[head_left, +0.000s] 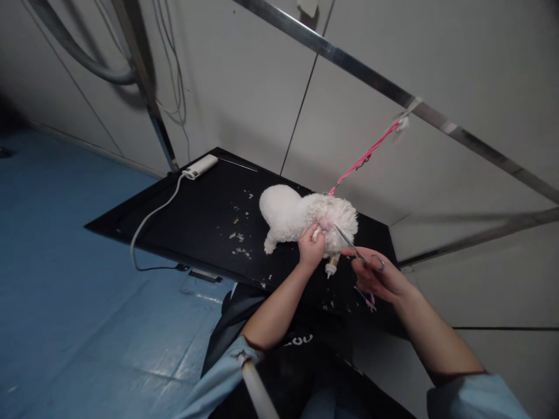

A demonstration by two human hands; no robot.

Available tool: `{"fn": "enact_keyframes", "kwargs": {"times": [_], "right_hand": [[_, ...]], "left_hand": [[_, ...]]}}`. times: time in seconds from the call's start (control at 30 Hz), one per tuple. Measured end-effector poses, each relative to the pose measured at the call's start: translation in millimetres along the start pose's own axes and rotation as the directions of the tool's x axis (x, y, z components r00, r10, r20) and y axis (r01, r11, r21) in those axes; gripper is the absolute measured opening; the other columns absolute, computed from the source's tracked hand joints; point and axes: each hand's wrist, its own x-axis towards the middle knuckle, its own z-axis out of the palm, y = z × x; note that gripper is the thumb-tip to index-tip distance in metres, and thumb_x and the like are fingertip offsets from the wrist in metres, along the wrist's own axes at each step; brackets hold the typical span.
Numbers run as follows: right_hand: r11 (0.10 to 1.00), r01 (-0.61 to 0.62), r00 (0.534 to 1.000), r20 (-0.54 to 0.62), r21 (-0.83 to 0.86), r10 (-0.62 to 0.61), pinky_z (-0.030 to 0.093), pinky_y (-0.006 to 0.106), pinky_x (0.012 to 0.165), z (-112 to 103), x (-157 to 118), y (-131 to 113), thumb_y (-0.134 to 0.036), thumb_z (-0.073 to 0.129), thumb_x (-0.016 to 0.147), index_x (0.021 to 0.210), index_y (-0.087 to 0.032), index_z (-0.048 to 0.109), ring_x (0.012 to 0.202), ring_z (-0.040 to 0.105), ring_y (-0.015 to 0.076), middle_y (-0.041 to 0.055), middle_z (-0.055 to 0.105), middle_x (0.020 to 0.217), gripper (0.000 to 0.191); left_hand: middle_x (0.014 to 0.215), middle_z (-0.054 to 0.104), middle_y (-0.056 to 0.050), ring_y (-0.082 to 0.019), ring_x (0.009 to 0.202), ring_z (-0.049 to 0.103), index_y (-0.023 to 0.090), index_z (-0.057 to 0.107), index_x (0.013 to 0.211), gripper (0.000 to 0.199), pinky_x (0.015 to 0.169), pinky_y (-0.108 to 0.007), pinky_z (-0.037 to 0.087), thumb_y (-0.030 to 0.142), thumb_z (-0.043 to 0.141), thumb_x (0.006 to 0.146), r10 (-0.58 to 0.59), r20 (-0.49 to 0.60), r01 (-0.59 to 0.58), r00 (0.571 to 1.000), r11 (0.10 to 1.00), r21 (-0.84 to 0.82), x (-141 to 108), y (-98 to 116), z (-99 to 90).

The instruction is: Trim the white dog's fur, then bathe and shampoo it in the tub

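Observation:
A white curly-coated dog (283,212) is on the black table, its trimmed rear to the left and its fluffier head to the right. My left hand (311,247) is closed at the side of its head, pinching what looks like the ear flap, with pinkish skin bared beside it. In my right hand (379,276) is a slim metal tool with finger rings (349,241), scissors or forceps; its tip touches or nearly touches that pink area. Just below the head lies a small bottle with a white nozzle (331,269). The dog's face is hidden.
Hair tufts (240,251) litter the black table (187,218). A pink lead (367,156) runs from the dog's neck up to a metal bar (371,78). A white corded device (201,167) lies at the far left corner. Near my right hand sits a small pink-handled tool (369,301).

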Motion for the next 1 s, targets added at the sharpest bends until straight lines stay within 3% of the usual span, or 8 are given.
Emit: {"fn": "enact_keyframes", "kwargs": {"times": [0.2,0.37,0.53,0.73,0.87,1.0], "right_hand": [[0.988,-0.134,0.986,0.110,0.071,0.126,0.047,0.028,0.050,2.0,16.0,2.0,-0.059,0.071,0.075,0.100,-0.019,0.067,0.040,0.042,0.0077,-0.0064,0.055,0.059,0.048],[0.989,-0.149,0.988,0.037,0.002,0.149,0.048,0.026,0.049,8.6,23.4,3.5,-0.053,0.075,0.076,0.104,-0.019,0.066,0.040,0.049,0.0082,-0.0073,0.058,0.059,0.045],[0.986,-0.138,0.990,-0.008,-0.093,0.138,0.047,0.022,0.044,14.4,27.0,1.3,-0.050,0.081,0.075,0.104,-0.018,0.065,0.042,0.055,0.0088,-0.0061,0.061,0.060,0.046],[0.996,-0.052,0.998,-0.036,-0.073,0.049,0.039,0.020,0.040,19.8,25.2,1.4,-0.050,0.087,0.067,0.102,-0.017,0.066,0.035,0.039,0.0038,-0.0100,0.054,0.054,0.053],[0.997,-0.050,0.997,-0.068,-0.052,0.047,0.028,0.020,0.037,23.6,16.4,2.1,-0.051,0.085,0.069,0.107,-0.017,0.066,0.034,0.029,0.0027,-0.0116,0.048,0.052,0.054],[0.998,-0.050,0.996,-0.080,-0.024,0.048,0.025,0.019,0.037,24.4,12.0,2.8,-0.053,0.087,0.067,0.107,-0.017,0.066,0.035,0.025,0.0021,-0.0125,0.045,0.051,0.058]], "left_hand": [[0.103,0.076,-0.009,-0.023,0.097,0.072,0.016,0.071,0.105,0.031,0.093,-0.038,0.057,0.018,0.060,0.077,-0.039,-0.006,0.039,0.999,0.999,-0.010,-2.5,6.3,0.3],[0.092,0.072,-0.004,-0.019,0.081,0.068,0.018,0.064,0.104,0.029,0.080,-0.031,0.055,0.021,0.060,0.075,-0.074,-0.019,0.073,0.997,0.997,-0.005,-3.7,10.6,-1.1],[0.067,0.058,0.005,-0.013,0.058,0.053,0.020,0.059,0.099,0.025,0.061,-0.025,0.045,0.021,0.061,0.074,-0.127,-0.014,0.127,0.992,0.992,-0.028,-4.4,12.1,-1.9],[0.062,0.050,0.007,-0.012,0.056,0.048,0.022,0.052,0.082,0.008,0.060,-0.023,0.043,0.022,0.058,0.077,-0.173,0.024,0.174,0.985,0.982,-0.075,-1.0,23.9,-5.6],[0.071,0.057,0.004,-0.013,0.068,0.055,0.022,0.050,0.079,0.009,0.068,-0.023,0.046,0.019,0.056,0.074,-0.135,0.024,0.136,0.991,0.986,-0.093,1.0,28.5,-5.4],[0.066,0.052,0.006,-0.012,0.061,0.050,0.023,0.047,0.077,0.013,0.062,-0.022,0.041,0.018,0.058,0.071,-0.156,0.048,0.160,0.987,0.983,-0.086,0.7,25.0,-3.7]]}}
